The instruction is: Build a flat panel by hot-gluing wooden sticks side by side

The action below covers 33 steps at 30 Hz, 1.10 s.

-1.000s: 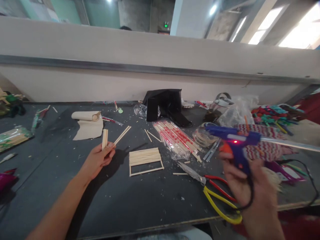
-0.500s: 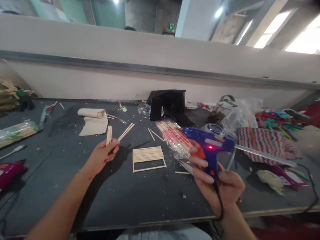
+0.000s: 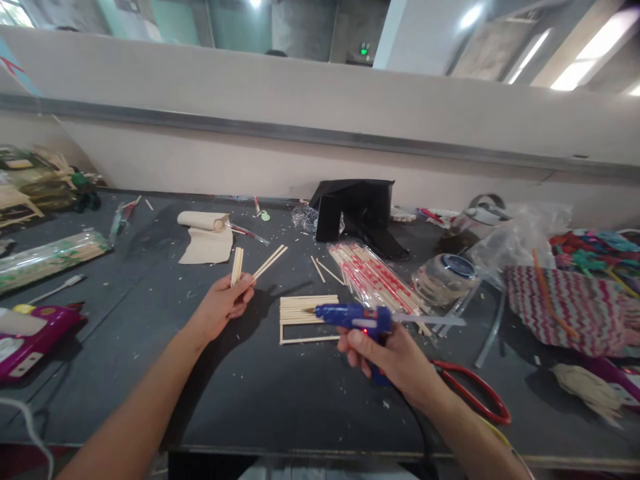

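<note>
— Left hand [image 3: 223, 305]? Pinching short sticks [image 3: 237, 265] upright, clear of the counter [image 3: 150, 320].
— Right hand [image 3: 395, 357]? Wrapped around blue glue gun [image 3: 353, 317], nozzle aimed at the stick panel [image 3: 303, 319] lying flat between both hands, likely for gluing.

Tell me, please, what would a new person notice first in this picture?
The eye goes first to the blue glue gun in the right hand, its nozzle over the flat panel of wooden sticks at the middle of the dark table. Next, the left hand holds short sticks upright.
</note>
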Available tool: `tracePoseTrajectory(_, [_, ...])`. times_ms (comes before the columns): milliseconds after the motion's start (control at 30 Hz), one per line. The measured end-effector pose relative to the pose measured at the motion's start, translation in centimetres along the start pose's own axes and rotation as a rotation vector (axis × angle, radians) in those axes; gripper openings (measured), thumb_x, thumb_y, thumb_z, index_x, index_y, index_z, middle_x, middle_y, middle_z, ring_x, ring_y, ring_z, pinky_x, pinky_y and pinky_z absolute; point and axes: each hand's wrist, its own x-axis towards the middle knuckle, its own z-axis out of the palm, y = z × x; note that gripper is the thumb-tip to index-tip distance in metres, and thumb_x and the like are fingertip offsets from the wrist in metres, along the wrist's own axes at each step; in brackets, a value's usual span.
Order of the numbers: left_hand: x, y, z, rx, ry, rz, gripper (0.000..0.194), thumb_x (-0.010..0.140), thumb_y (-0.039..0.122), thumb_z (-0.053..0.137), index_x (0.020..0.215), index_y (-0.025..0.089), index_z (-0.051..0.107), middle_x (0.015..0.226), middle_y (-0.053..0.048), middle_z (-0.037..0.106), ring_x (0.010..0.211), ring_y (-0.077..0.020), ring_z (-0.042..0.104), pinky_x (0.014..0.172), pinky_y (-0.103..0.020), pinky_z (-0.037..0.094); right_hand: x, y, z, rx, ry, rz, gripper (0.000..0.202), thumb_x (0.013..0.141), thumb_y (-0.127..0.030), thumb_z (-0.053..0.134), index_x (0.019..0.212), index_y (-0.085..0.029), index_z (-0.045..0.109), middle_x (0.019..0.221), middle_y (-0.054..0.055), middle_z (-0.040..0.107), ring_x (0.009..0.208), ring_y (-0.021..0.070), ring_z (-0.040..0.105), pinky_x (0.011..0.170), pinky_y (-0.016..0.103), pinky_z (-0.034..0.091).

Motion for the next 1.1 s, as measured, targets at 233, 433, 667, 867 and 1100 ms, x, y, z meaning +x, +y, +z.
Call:
tracePoseTrajectory(233, [0.2, -0.1, 0.1, 0.023, -0.007, -0.023, 0.023, 0.083, 0.037, 0.060, 0.079, 0.016, 0.051, 0.054, 0.006, 0.046, 0.034, -0.0001, 0.027, 0.034, -0.014, 0.016, 1.0, 1.1, 2.8, -0.324, -0.048, -0.022, 0.041, 0.089, -0.052, 0.045, 0.076, -0.016, 0.059, 0.062, 0.000, 0.054, 0.051, 0.0088, 0.050, 0.044, 0.018, 0.039])
tracePoseTrajectory(433, [0.2, 0.0, 0.1, 0.059, -0.022, -0.034, 0.023, 0.083, 0.038, 0.059, 0.078, 0.017, 0.050, 0.054, 0.006, 0.045, 0.035, -0.0005, 0.027, 0.034, -0.014, 0.016, 1.4, 1.6, 3.2, -0.466, -0.014, -0.022, 0.044, 0.091, -0.053, 0.041, 0.070, -0.017, 0.057, 0.060, 0.000, 0.055, 0.051, 0.0102, 0.051, 0.049, 0.021, 0.040])
tracePoseTrajectory(667, [0.2, -0.1, 0.2, 0.095, -0.023, -0.031, 0.024, 0.083, 0.039, 0.058, 0.078, 0.017, 0.049, 0.052, 0.007, 0.044, 0.034, -0.0008, 0.026, 0.033, -0.014, 0.016, 1.5, 0.8, 3.3, -0.600, 0.006, -0.150, 0.039, 0.092, -0.049, 0.042, 0.075, -0.020, 0.062, 0.069, 0.002, 0.060, 0.070, 0.0169, 0.057, 0.066, 0.026, 0.042])
tracePoseTrajectory(867, [0.2, 0.0, 0.3, 0.100, -0.025, -0.030, 0.025, 0.081, 0.039, 0.060, 0.077, 0.017, 0.050, 0.052, 0.007, 0.043, 0.035, -0.0012, 0.026, 0.032, -0.014, 0.016, 1.9, 0.9, 3.1, -0.595, -0.012, -0.133, 0.039, 0.092, -0.051, 0.040, 0.086, -0.022, 0.065, 0.066, 0.001, 0.059, 0.064, 0.0180, 0.056, 0.066, 0.028, 0.041])
tracePoseTrajectory(1100, [0.2, -0.1, 0.2, 0.106, -0.029, -0.033, 0.024, 0.081, 0.040, 0.060, 0.077, 0.018, 0.050, 0.052, 0.008, 0.043, 0.034, -0.0011, 0.026, 0.033, -0.014, 0.016, 2.1, 0.4, 3.3, -0.614, -0.030, -0.118, 0.040, 0.092, -0.051, 0.040, 0.088, -0.021, 0.066, 0.066, 0.002, 0.061, 0.064, 0.0188, 0.057, 0.066, 0.028, 0.041])
